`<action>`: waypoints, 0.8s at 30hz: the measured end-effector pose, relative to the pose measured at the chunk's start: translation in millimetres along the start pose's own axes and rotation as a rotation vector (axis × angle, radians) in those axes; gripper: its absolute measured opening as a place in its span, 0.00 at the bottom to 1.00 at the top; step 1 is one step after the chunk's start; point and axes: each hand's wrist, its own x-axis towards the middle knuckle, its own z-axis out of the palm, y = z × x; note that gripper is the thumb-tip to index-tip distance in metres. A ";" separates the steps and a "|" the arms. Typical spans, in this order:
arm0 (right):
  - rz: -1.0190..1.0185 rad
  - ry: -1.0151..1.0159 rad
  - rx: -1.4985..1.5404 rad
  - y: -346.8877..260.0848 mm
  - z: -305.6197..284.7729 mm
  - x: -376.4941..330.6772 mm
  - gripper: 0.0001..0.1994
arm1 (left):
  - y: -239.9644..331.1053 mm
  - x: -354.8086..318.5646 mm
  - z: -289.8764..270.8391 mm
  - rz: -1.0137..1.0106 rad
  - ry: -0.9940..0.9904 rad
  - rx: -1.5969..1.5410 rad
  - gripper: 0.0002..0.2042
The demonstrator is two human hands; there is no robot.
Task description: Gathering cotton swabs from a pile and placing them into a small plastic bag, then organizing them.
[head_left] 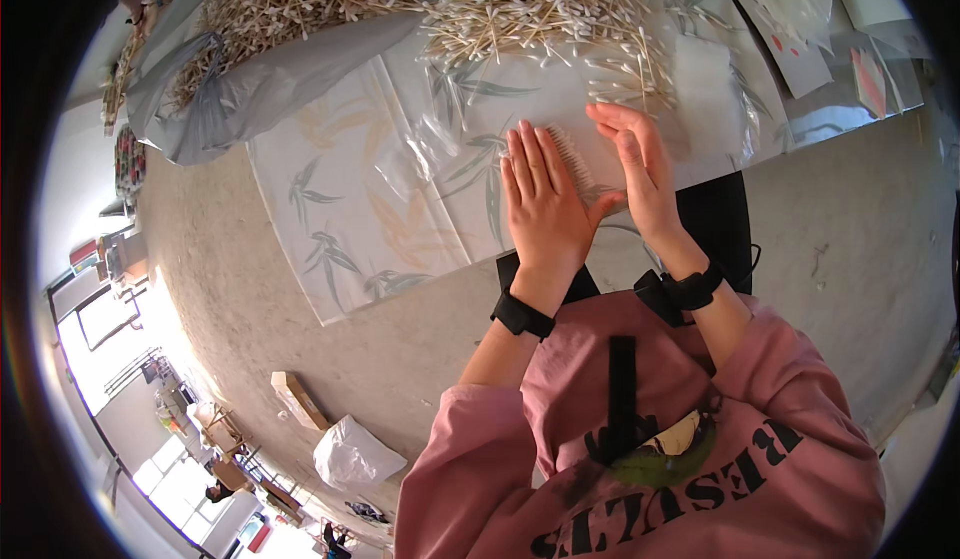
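My left hand (545, 199) lies flat near the table's front edge, its fingers stretched out. Between my hands is a neat row of cotton swabs (572, 157), partly covered by the left hand; whether a clear bag encloses them I cannot tell. Just right of the row stands my right hand (648, 174), on its edge, fingers extended and slightly bent, grasping nothing I can see. Beyond it, a few loose cotton swabs (635, 81) trail off a large heap of cotton swabs (535, 9). Clear plastic bags (425, 149) lie left of my hands.
A grey plastic bag (290, 59) full of swabs spreads over the far left. A stack of clear bags (705, 99) sits to the right. The leaf-patterned tablecloth (350, 229) covers the table. Beneath the front edge is a black seat (720, 229); a white sack (355, 454) rests on the floor.
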 end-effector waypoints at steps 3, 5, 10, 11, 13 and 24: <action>0.003 0.022 0.091 1.0 4.1 -2.5 0.15 | 0.6 -3.2 1.1 0.020 0.041 0.006 0.53; -0.032 0.022 -0.012 7.0 -1.3 -3.9 0.13 | 0.3 -0.1 0.3 0.026 0.041 0.005 0.53; -0.108 0.053 -0.158 13.5 -3.9 -6.3 0.10 | -3.0 4.7 0.4 0.030 0.047 0.023 0.52; -0.135 0.052 -0.234 13.1 -5.0 -7.1 0.10 | -2.8 4.2 1.7 0.032 0.054 0.019 0.52; -0.163 0.054 -0.310 11.4 -5.0 -7.4 0.10 | -3.0 4.4 2.3 0.037 0.063 0.014 0.51; -0.209 0.053 -0.347 7.7 -2.7 -6.3 0.10 | 4.1 -11.1 1.3 0.050 0.076 0.027 0.51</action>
